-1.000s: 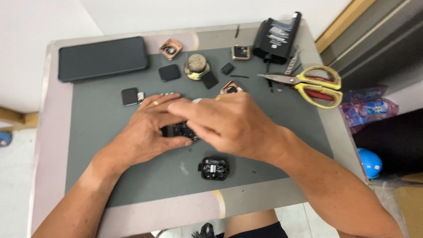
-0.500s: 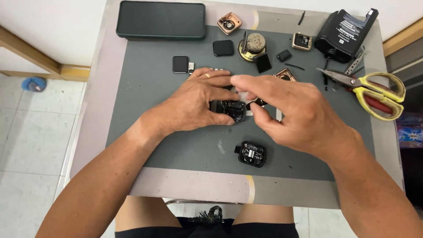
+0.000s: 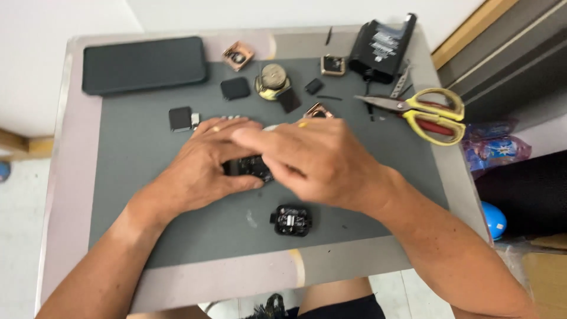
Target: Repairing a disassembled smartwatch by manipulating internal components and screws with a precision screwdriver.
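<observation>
My left hand (image 3: 204, 165) grips a small black device body (image 3: 251, 167) against the grey mat (image 3: 147, 195), thumb under it and fingers over it. My right hand (image 3: 313, 162) reaches across on top of the same part, fingers pinched at its upper side; what it pinches is hidden, though a thin pale tip with a yellow end pokes out above the knuckles. A second small black opened module (image 3: 292, 220) lies on the mat just in front of my hands.
A dark flat case (image 3: 143, 64) lies at the far left. Small square parts (image 3: 180, 118), a round brass-coloured piece (image 3: 273, 80), yellow-handled scissors (image 3: 425, 112) and a black pouch (image 3: 381, 47) sit along the back. The table edge (image 3: 236, 277) is near me.
The camera view shifted, so the table appears moved. My right hand has slid further left over the black part and now covers more of it; my left hand keeps its grip.
</observation>
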